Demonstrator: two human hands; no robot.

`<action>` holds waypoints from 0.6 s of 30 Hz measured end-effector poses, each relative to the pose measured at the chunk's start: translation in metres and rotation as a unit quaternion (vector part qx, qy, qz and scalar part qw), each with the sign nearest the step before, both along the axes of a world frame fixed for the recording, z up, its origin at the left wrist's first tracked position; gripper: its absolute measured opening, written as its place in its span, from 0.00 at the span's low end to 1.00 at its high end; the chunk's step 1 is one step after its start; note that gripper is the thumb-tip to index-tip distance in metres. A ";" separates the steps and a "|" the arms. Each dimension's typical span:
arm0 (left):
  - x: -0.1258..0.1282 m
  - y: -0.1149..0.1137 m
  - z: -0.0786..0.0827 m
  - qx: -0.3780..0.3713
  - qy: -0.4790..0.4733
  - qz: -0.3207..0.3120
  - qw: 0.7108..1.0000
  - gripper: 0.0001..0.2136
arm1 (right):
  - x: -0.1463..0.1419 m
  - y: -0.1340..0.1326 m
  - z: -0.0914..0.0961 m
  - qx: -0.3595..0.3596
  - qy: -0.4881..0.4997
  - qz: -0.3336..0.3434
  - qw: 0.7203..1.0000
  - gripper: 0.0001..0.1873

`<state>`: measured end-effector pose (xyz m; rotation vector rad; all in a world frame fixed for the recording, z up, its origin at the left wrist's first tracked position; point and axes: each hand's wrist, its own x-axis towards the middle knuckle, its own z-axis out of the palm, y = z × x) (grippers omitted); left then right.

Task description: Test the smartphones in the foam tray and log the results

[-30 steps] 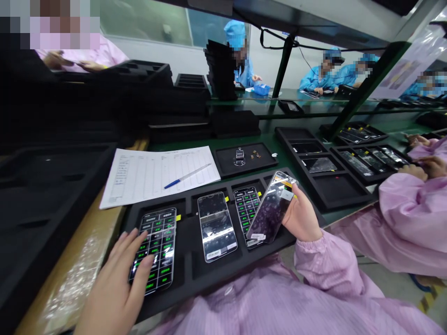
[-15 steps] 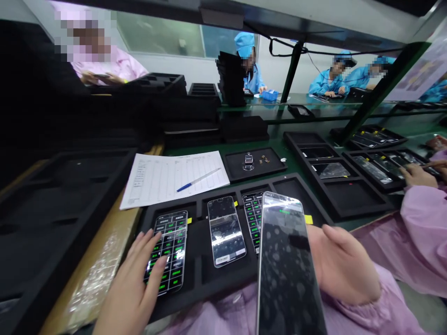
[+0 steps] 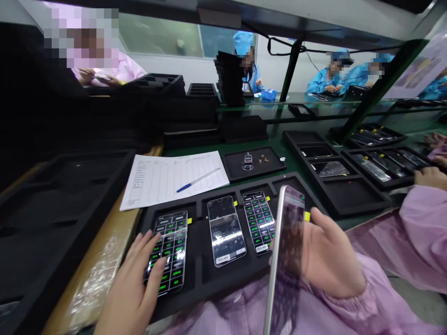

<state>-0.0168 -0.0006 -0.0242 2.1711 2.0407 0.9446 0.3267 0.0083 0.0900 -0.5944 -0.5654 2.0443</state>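
Behind raised phone [image 3: 284,260]: tray [image 3: 199,274], 3 phones [image 3: 225,230].

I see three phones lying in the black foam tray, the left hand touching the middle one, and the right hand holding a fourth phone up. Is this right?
Not quite. In the head view the left hand touches the leftmost phone, not the middle phone. The rest holds: three phones lie in the black foam tray, and the right hand holds a fourth phone up.

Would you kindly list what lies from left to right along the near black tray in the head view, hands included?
Left hand → phone with green grid → phone with pale screen → second green-grid phone → held phone → right hand, all over the tray.
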 end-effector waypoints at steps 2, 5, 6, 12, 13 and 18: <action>0.000 0.001 0.001 -0.002 -0.003 -0.003 1.000 0.26 | -0.003 0.012 -0.006 -0.033 0.002 -0.046 0.998 0.20; 0.001 0.001 0.004 -0.012 -0.004 -0.011 1.000 0.26 | -0.006 0.023 -0.012 -0.064 0.014 -0.080 0.995 0.19; 0.001 0.000 0.004 -0.013 -0.004 -0.014 1.000 0.26 | -0.008 0.025 -0.013 -0.068 0.018 -0.087 0.994 0.19; 0.002 -0.001 0.002 -0.001 -0.013 -0.002 1.000 0.25 | -0.013 0.028 -0.015 -0.053 0.005 -0.150 0.987 0.22; 0.002 -0.001 0.001 0.000 -0.014 0.000 1.000 0.25 | -0.014 0.028 -0.017 -0.050 -0.003 -0.162 0.986 0.21; 0.002 0.000 0.000 -0.001 -0.018 -0.002 1.000 0.24 | -0.016 0.033 -0.029 -0.033 -0.038 -0.170 0.984 0.16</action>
